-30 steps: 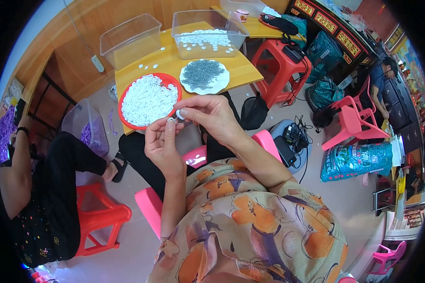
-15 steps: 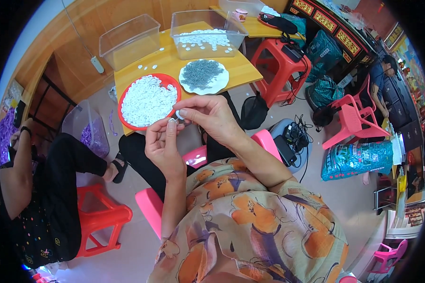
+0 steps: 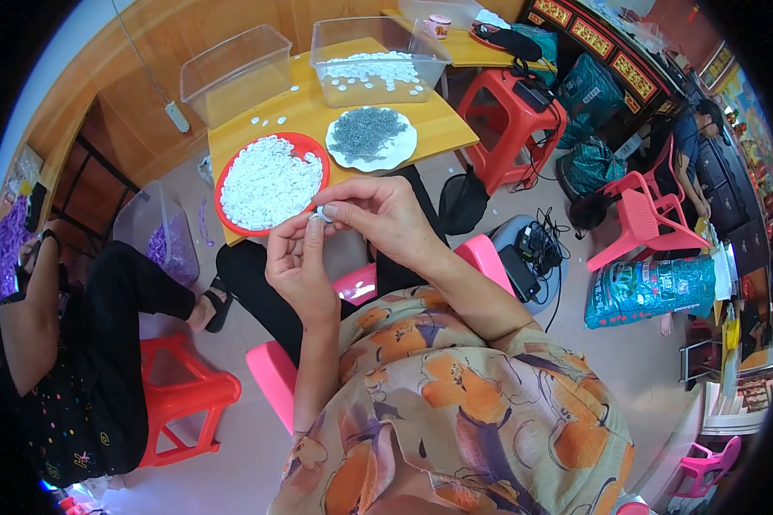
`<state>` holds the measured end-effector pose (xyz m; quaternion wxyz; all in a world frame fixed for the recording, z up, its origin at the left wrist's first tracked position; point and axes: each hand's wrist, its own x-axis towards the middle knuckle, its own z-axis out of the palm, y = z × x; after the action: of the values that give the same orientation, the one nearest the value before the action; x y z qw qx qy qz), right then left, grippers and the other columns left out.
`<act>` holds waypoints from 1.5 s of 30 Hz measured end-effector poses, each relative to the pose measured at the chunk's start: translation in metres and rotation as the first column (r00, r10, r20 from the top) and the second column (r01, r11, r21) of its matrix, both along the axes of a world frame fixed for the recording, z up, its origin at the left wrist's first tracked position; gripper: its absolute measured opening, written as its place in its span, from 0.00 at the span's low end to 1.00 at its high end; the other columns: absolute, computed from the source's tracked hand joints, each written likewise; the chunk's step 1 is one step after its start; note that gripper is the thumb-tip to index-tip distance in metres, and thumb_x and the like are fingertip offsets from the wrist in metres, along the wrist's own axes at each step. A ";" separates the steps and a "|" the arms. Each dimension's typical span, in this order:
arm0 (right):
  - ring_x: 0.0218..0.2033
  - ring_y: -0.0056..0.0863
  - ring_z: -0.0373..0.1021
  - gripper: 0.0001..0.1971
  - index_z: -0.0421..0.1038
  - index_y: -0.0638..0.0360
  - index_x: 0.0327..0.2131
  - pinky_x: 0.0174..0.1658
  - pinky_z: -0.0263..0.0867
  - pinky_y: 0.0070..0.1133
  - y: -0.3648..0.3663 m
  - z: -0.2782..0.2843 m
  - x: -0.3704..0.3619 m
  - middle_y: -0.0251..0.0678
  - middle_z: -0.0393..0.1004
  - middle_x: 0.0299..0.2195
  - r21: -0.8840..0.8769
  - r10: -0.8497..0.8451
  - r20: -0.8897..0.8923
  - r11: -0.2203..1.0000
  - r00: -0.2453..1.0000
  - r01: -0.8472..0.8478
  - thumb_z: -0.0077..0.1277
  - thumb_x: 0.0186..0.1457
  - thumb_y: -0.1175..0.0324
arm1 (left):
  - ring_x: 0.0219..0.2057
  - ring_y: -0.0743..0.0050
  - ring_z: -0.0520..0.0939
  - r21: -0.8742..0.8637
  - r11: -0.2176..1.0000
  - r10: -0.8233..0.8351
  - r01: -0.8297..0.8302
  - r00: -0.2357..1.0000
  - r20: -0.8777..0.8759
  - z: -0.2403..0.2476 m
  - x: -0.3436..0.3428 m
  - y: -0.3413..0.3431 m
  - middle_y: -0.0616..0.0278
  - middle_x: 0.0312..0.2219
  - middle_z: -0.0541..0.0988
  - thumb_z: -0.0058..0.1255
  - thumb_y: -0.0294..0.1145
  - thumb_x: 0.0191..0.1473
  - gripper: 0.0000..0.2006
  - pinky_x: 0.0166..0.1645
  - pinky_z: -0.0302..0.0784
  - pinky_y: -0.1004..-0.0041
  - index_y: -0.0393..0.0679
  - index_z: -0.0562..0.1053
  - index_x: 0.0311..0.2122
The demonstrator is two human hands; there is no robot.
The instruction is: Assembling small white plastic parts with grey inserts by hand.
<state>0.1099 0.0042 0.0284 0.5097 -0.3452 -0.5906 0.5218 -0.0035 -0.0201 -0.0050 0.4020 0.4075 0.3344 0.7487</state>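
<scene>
My left hand (image 3: 304,270) is closed in a pinch on a small white piece between thumb and fingertips. Against it, my right hand (image 3: 385,219) pinches a small white round plastic piece (image 3: 322,213), so the two pieces meet at the fingertips; fingers hide most of both. Just beyond my hands sits a red plate (image 3: 315,148) heaped with small white plastic pieces (image 3: 270,186). To its right, a white scalloped plate (image 3: 406,148) carries a pile of small grey metal-looking parts (image 3: 369,135).
On the yellow table (image 3: 445,129) stand two clear bins, one (image 3: 236,77) at left and one (image 3: 378,43) with white discs behind it. A co-worker's leg (image 3: 137,292) is at left by a bin of purple strips (image 3: 167,245). Red stool (image 3: 507,129) stands right.
My right fingertips have moved slightly down and left, bringing the white round piece against the one in my left hand. The left hand has barely moved.
</scene>
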 end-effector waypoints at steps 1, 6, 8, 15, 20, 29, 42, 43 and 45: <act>0.28 0.15 0.69 0.09 0.72 0.68 0.37 0.33 0.67 0.12 0.000 0.001 0.001 0.33 0.73 0.28 -0.002 -0.001 0.000 1.000 1.000 0.001 0.49 0.51 0.77 | 0.27 0.80 0.76 -0.007 1.000 -0.003 0.003 1.000 0.015 -0.001 0.000 0.001 0.61 0.26 0.75 0.48 0.22 0.51 0.05 0.35 0.70 0.83 0.34 0.69 0.33; 0.27 0.15 0.69 0.11 0.71 0.67 0.39 0.32 0.67 0.12 0.004 0.000 0.007 0.34 0.73 0.29 -0.138 0.092 -0.095 0.985 0.991 -0.104 0.49 0.49 0.79 | 0.26 0.81 0.76 -0.029 1.000 0.004 -0.003 1.000 0.017 -0.007 -0.002 0.004 0.61 0.26 0.75 0.47 0.22 0.51 0.05 0.34 0.70 0.84 0.34 0.69 0.34; 0.27 0.15 0.69 0.12 0.70 0.68 0.40 0.32 0.67 0.11 0.004 0.001 0.007 0.35 0.74 0.30 -0.164 0.072 -0.143 0.982 0.987 -0.096 0.49 0.49 0.79 | 0.26 0.81 0.75 -0.045 0.999 -0.024 0.026 0.998 0.050 -0.007 -0.002 0.004 0.61 0.26 0.75 0.47 0.22 0.51 0.05 0.33 0.70 0.84 0.34 0.69 0.34; 0.28 0.14 0.70 0.12 0.69 0.68 0.39 0.32 0.66 0.11 0.008 -0.005 0.006 0.35 0.74 0.30 -0.161 0.019 -0.135 0.986 0.991 -0.041 0.50 0.48 0.79 | 0.25 0.82 0.75 -0.076 0.997 -0.027 0.035 0.994 0.108 -0.008 -0.001 0.005 0.62 0.25 0.75 0.48 0.23 0.51 0.05 0.31 0.69 0.85 0.35 0.70 0.34; 0.22 0.11 0.68 0.11 0.69 0.66 0.36 0.25 0.63 0.09 0.010 -0.008 0.005 0.29 0.73 0.22 -0.111 -0.005 -0.122 0.994 0.992 -0.008 0.52 0.46 0.77 | 0.23 0.83 0.74 -0.100 0.993 -0.042 0.055 0.991 0.130 -0.011 -0.001 0.006 0.63 0.24 0.75 0.49 0.24 0.50 0.05 0.29 0.69 0.86 0.36 0.70 0.34; 0.23 0.11 0.68 0.13 0.66 0.66 0.36 0.26 0.63 0.09 0.009 0.000 0.014 0.29 0.73 0.21 -0.101 0.032 -0.130 0.994 0.991 -0.046 0.54 0.44 0.77 | 0.21 0.83 0.73 -0.074 0.984 -0.154 0.161 0.983 0.096 -0.005 -0.006 0.006 0.64 0.22 0.74 0.50 0.24 0.50 0.05 0.29 0.68 0.85 0.37 0.69 0.32; 0.27 0.15 0.70 0.16 0.62 0.61 0.35 0.31 0.64 0.10 0.010 -0.001 0.020 0.34 0.74 0.24 -0.168 0.099 -0.182 0.977 0.978 -0.130 0.56 0.43 0.79 | 0.50 0.68 0.68 0.039 0.845 -0.532 0.533 0.832 0.154 -0.019 -0.014 0.018 0.54 0.46 0.70 0.50 0.32 0.50 0.17 0.55 0.58 0.71 0.36 0.69 0.45; 0.27 0.15 0.70 0.16 0.62 0.61 0.35 0.31 0.64 0.10 0.009 0.000 0.019 0.34 0.74 0.24 -0.168 0.100 -0.182 0.977 0.978 -0.131 0.56 0.43 0.79 | 0.50 0.67 0.68 0.041 0.844 -0.535 0.534 0.834 0.138 -0.018 -0.015 0.018 0.53 0.47 0.69 0.51 0.32 0.50 0.17 0.55 0.59 0.71 0.36 0.70 0.45; 0.28 0.16 0.70 0.16 0.62 0.61 0.35 0.32 0.64 0.10 0.007 0.001 0.018 0.35 0.74 0.24 -0.194 0.113 -0.206 0.969 0.972 -0.154 0.56 0.42 0.80 | 0.50 0.67 0.68 0.043 0.843 -0.536 0.535 0.835 0.122 -0.019 -0.017 0.018 0.52 0.47 0.69 0.51 0.33 0.50 0.18 0.55 0.59 0.71 0.36 0.70 0.45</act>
<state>0.1281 0.0116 0.0291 0.4893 -0.3037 -0.5024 0.6449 -0.0208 -0.0016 -0.0242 0.6148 0.4367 0.1777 0.6323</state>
